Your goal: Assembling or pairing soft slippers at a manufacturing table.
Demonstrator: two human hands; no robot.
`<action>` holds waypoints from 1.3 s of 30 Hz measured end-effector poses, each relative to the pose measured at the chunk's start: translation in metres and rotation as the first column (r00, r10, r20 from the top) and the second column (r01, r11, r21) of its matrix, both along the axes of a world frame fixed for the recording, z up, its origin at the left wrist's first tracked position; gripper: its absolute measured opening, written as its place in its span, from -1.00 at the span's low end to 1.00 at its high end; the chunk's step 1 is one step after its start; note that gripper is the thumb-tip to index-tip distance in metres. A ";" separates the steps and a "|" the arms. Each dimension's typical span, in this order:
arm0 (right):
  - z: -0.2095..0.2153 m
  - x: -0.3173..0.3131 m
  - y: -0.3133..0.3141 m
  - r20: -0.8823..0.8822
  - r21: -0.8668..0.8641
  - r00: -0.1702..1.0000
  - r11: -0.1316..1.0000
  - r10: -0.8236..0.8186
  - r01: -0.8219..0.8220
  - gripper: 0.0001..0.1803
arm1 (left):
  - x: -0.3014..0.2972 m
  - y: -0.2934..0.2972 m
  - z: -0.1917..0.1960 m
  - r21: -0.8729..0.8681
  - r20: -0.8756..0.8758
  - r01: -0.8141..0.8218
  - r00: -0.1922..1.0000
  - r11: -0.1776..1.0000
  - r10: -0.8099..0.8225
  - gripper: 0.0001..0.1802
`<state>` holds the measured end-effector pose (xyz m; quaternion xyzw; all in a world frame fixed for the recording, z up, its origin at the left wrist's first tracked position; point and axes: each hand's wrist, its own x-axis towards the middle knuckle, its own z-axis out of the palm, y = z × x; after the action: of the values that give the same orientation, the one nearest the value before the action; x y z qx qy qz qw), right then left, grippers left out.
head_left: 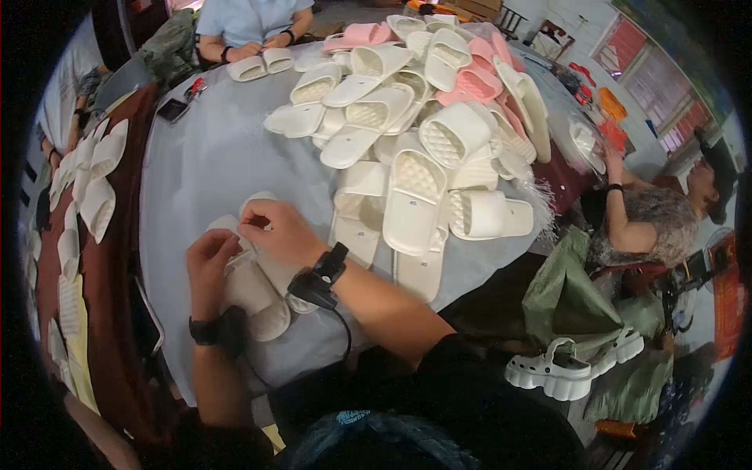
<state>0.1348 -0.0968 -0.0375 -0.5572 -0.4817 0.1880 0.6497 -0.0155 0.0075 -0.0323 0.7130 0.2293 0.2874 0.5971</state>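
A pair of cream slide slippers point(256, 296) lies side by side on the grey-covered table in front of me, partly hidden by my hands. Over the left slipper, my left hand point(210, 265) has its fingers bent and pinched together. My right hand point(280, 233) is curled over the far end of the pair, thumb and forefinger close together. The two hands are a little apart, and whatever they may pinch is too small to make out. A heap of cream slippers point(417, 178) with a few pink slippers point(475, 81) rises to the right and beyond.
Across the table, a person in light blue point(254, 22) works behind another cream pair point(261, 64). A phone point(172, 110) lies at the far left edge. More slippers point(99, 207) rest on a brown surface at left. At right sits another person point(658, 215), near white clogs point(550, 371).
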 end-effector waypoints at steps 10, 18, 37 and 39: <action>0.003 0.003 -0.002 0.131 -0.033 0.990 0.999 0.047 -0.043 -0.83 | 0.000 -0.001 0.005 0.045 -0.004 0.058 0.998 0.997 -0.058 -0.86; 0.003 0.003 -0.002 0.112 -0.051 0.992 0.998 0.054 -0.048 -0.81 | 0.002 -0.004 0.009 -0.003 -0.020 0.005 1.000 1.000 -0.005 -0.83; 0.056 -0.052 -0.021 0.692 -0.651 0.576 0.722 0.436 0.235 -0.47 | -0.013 0.059 -0.021 -0.217 0.243 -0.332 0.892 0.918 0.381 -0.72; 0.071 -0.050 -0.026 0.783 -0.545 0.508 0.790 0.360 0.281 -0.49 | -0.014 0.062 -0.023 -0.254 0.279 -0.324 0.878 0.911 0.390 -0.73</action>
<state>0.0848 -0.1230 0.0332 -0.7402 -0.6632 0.0468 0.1003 -0.0297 0.0693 -0.0554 0.5375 0.2836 0.4816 0.6314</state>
